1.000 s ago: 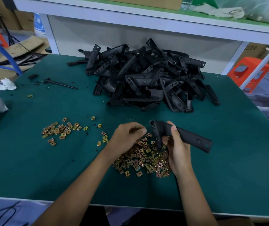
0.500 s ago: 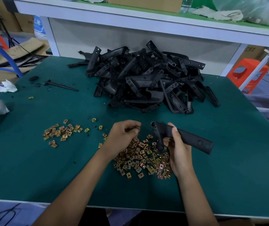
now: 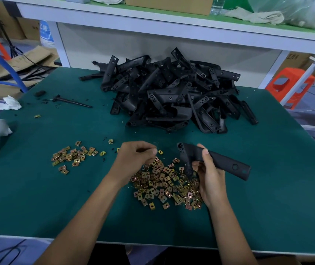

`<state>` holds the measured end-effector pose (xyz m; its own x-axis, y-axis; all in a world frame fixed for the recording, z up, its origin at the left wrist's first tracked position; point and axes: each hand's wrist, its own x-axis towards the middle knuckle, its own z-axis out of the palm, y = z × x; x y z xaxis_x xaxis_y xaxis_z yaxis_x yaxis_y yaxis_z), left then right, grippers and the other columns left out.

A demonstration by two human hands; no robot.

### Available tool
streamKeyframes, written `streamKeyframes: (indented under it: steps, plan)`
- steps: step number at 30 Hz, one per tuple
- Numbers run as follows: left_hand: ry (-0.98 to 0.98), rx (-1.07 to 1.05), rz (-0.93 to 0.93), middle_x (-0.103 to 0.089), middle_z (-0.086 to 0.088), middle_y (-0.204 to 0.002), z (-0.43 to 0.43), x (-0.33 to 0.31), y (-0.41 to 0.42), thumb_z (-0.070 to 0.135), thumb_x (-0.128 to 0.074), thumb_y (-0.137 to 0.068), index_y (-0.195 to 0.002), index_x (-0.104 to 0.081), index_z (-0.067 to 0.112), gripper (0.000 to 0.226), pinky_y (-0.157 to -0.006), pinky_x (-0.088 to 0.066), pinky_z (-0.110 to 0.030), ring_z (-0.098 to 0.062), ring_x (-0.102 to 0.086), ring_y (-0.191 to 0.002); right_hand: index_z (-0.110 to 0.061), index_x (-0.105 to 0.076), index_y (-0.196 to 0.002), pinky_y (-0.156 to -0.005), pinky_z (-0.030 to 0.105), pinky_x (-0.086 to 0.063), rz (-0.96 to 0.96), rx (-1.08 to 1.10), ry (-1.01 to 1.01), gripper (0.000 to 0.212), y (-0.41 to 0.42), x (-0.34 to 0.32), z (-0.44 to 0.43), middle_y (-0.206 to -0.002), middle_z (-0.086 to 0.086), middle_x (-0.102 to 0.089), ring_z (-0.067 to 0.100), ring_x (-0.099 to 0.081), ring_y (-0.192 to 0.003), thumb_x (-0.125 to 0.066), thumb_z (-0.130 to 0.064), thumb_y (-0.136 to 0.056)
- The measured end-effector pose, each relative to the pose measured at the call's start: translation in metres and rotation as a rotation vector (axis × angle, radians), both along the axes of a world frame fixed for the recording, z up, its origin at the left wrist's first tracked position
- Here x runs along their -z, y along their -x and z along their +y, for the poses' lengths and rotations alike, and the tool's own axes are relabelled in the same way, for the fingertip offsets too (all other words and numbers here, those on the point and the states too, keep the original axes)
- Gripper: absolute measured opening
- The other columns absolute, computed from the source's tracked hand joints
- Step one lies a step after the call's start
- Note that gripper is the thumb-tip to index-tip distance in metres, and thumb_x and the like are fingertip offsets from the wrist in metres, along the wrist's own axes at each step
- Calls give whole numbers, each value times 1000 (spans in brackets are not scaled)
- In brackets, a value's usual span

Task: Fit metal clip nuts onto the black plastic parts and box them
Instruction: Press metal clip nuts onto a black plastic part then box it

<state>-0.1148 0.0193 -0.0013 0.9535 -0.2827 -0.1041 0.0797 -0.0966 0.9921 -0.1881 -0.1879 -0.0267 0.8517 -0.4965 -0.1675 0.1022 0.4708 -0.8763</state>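
On the left of the green bench [image 3: 28, 188], a small scatter of brass-coloured square metal clip nuts [image 3: 72, 156] is lying loose. The left hand [image 3: 133, 159] is hovering at the far-left edge of the bigger heap of clip nuts [image 3: 166, 185]. Its grip is curled with the fingertips drawn together, but blur is hiding whether a nut is pinched there. Behind, a large pile of black plastic parts [image 3: 174, 94] is waiting. The right hand [image 3: 210, 177] is gripping a long black plastic part [image 3: 229, 164] around its middle, holding it just over the heap. With that pile untouched and no box showing, most of the job is seemingly remaining. Compared with a second ago, the left hand is sitting further from the part's near end, while the right grip is keeping the same hold.
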Motion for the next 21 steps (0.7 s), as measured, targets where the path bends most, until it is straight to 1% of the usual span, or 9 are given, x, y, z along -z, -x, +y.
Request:
streamKeyframes:
  steps: [4,6,8,9,12,14,16,18,21]
  plan:
    - [92,74,172,-77,-3,-96,-24,4,14,2,-74,-87,-100,-78,15,19,-79,-57,-19,-14,-74,-90,-20,-72,-125,-77,26,-59,7,-14,-11,29,1,0,-2,-116,8,-76,22,-73,-106,-63,-31,-99]
    - [196,76,248,-77,-7,-92,-37,5,24,-1,-68,-90,-101,-76,7,16,-76,-58,-22,-15,-74,-86,-21,-73,-123,-74,23,-58,1,-18,-25,28,2,0,-3,-106,3,-77,14,-74,-94,-63,-32,-99]
    - [212,80,256,-77,-6,-84,-48,7,33,1,-66,-93,-103,-74,4,13,-73,-59,-23,-16,-74,-80,-22,-75,-121,-72,19,-56,-15,-6,-31,28,2,-1,-4,-95,-3,-75,5,-70,-79,-65,-34,-98]
    - [212,85,261,-77,-5,-81,-53,8,37,1,-65,-94,-102,-74,4,13,-72,-59,-23,-15,-74,-79,-22,-75,-121,-73,19,-56,-21,-4,-29,30,2,-2,-5,-96,-4,-75,5,-70,-80,-67,-36,-95]
    - [265,74,322,-77,-1,-79,-66,8,45,-5,-63,-93,-97,-73,7,16,-71,-59,-22,-13,-73,-77,-24,-72,-123,-77,23,-58,-32,-22,-13,39,3,-3,-5,-115,4,-76,17,-73,-102,-69,-42,-89]
    - [298,47,361,-76,-4,-82,-71,7,46,-5,-62,-93,-94,-73,8,17,-71,-59,-23,-13,-73,-76,-24,-70,-125,-79,26,-58,-36,-28,-24,39,3,-4,-4,-120,7,-74,21,-71,-110,-68,-42,-90]
    - [312,27,377,-74,-7,-83,-73,7,45,-1,-62,-95,-97,-72,6,12,-69,-60,-25,-14,-72,-75,-23,-69,-127,-81,27,-59,-28,-21,-32,41,3,-4,-5,-121,8,-74,23,-71,-112,-68,-41,-90]
    - [308,23,373,-73,-6,-79,-73,8,45,4,-61,-97,-99,-71,7,10,-66,-59,-25,-15,-71,-70,-23,-69,-127,-83,29,-59,-23,-22,-42,40,3,-3,-5,-121,9,-74,24,-70,-113,-68,-40,-91]
    - [331,23,389,-71,-8,-82,-73,9,44,3,-62,-97,-98,-72,6,11,-67,-58,-25,-14,-69,-73,-23,-69,-127,-85,30,-59,-21,-21,-32,39,3,-4,-6,-121,10,-73,25,-70,-113,-67,-40,-92]
